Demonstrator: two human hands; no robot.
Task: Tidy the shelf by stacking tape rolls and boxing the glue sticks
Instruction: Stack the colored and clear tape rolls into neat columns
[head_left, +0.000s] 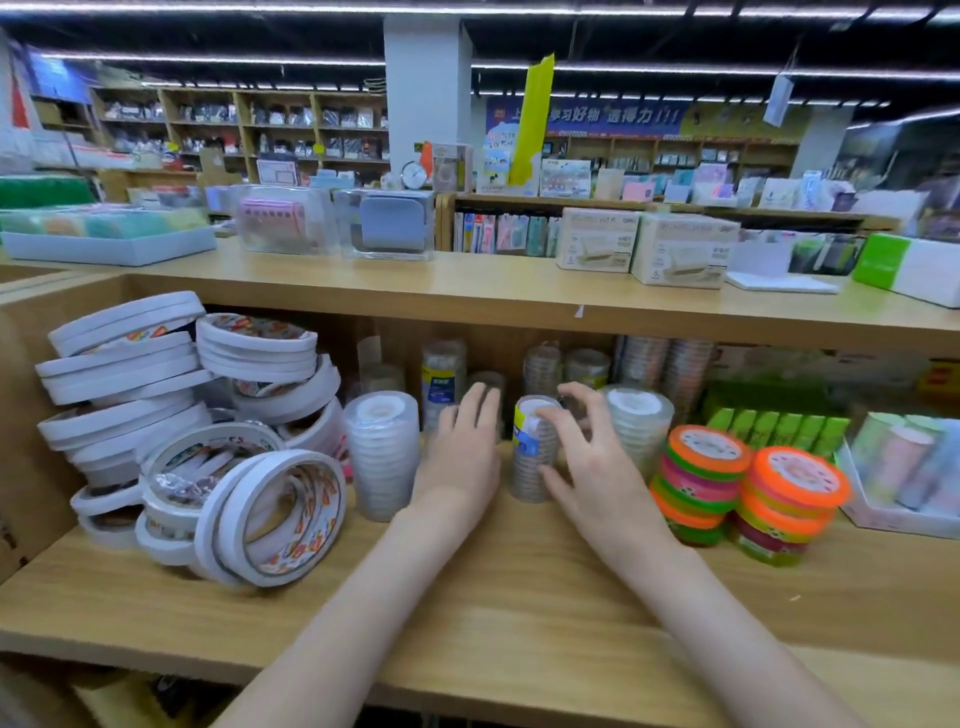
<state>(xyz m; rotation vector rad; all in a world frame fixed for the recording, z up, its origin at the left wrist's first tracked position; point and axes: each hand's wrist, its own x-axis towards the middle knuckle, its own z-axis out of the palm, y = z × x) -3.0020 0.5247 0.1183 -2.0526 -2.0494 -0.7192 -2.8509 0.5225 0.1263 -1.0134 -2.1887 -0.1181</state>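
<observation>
- My right hand (592, 457) grasps a clear tape stack (535, 452) with a blue label, fingers (550, 415) curled over its top and thumb low on its side.
- My left hand (462, 447) rests flat just left of that stack, fingers straight and released, reaching toward the rolls behind.
- The stack stands upright mid-shelf (493, 597), between a taller clear stack (382, 452) on the left and another clear stack (640, 431) on the right.
- White tape rolls (208, 452) are heaped at the left end against the shelf wall, some leaning near the front edge.
- Orange rolls (748, 488) stand in two stacks to the right.
- Green sticks (779, 428) sit in a row behind them; I cannot tell if they are glue.
- The front strip of the shelf lies bare beneath my forearms.
</observation>
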